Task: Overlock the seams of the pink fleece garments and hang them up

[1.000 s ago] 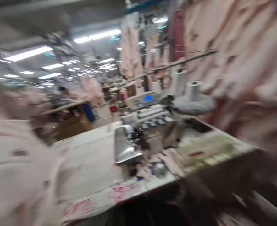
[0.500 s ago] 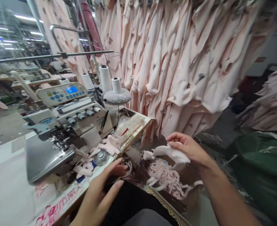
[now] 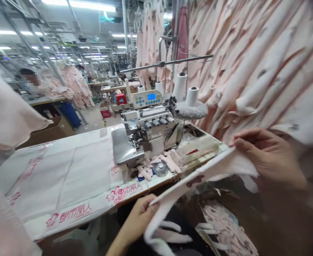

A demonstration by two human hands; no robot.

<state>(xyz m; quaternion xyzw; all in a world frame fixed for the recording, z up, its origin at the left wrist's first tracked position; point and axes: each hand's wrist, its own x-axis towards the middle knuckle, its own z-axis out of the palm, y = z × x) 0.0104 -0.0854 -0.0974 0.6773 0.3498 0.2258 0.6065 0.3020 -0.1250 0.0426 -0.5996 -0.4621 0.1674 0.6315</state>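
A pale pink strip of fabric point(image 3: 199, 179) with a dark printed patch stretches slantwise between my two hands, above my lap. My left hand point(image 3: 142, 213) is closed on its lower end, with a loose tail of cloth hanging below. Higher up and to the right, my right hand point(image 3: 270, 156) pinches the other end between thumb and fingers. Beyond the strip stands an overlock sewing machine point(image 3: 148, 131) with a lit blue display. Pink fabric scraps point(image 3: 171, 161) lie beside a small round metal dish point(image 3: 160, 168) at the table's near edge.
White thread cones point(image 3: 192, 96) stand behind the machine. Pink garments point(image 3: 252, 71) hang in a dense row at right; more pink cloth point(image 3: 7, 110) hangs at left. A heap of trimmings point(image 3: 225, 227) lies below the strip. A person point(image 3: 32, 81) sits in the far left background.
My view has swung left. My left hand, which was open and holding nothing, now grips one end of the cloth. My right hand has raised its end, and the strip is drawn out.
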